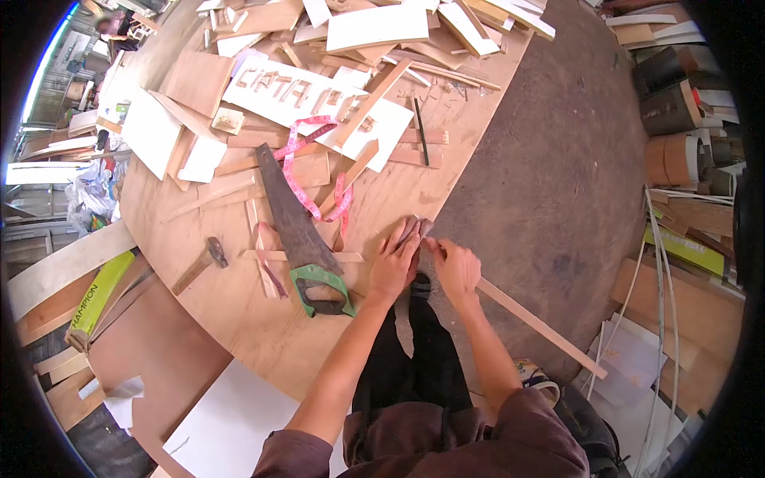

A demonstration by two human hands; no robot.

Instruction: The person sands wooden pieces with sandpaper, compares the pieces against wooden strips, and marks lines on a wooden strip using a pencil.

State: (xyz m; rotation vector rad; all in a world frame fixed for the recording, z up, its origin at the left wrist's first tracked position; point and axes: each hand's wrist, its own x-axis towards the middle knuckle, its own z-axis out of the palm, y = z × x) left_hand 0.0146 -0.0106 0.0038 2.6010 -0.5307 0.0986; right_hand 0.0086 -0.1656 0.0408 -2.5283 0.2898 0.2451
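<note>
Using green-handled saw (295, 219) as reference. Got wood strip (546, 328) off to right of saw, visible length out past table edge and over floor. Long axis running from right hand (456, 271) back and outward, away from saw, toward wearer's right side. Nearer to that length: right hand, curled into a fist, around strip by the look of it. Closer in to saw handle: left hand (390, 259), with bent fingers pressed together, pinching grey-brown piece (426, 226). Can't tell about strip's inner end, hidden by fingers, nor about contact between hands, only very close together. Surface: plywood table (263, 342) under saw, with hammer (215, 253) to left of saw, pink tape measure (296, 190) looping just right of blade, white board (394, 119) with wooden letters beyond and right of blade tip, offcut pile (378, 28) further beyond. Room: bare-looking floor (550, 159) right of saw, stacked boards (685, 311) past that, more sheets (159, 319) left of saw beyond hammer, plus one person (119, 30) far off beyond saw, leftward
</note>
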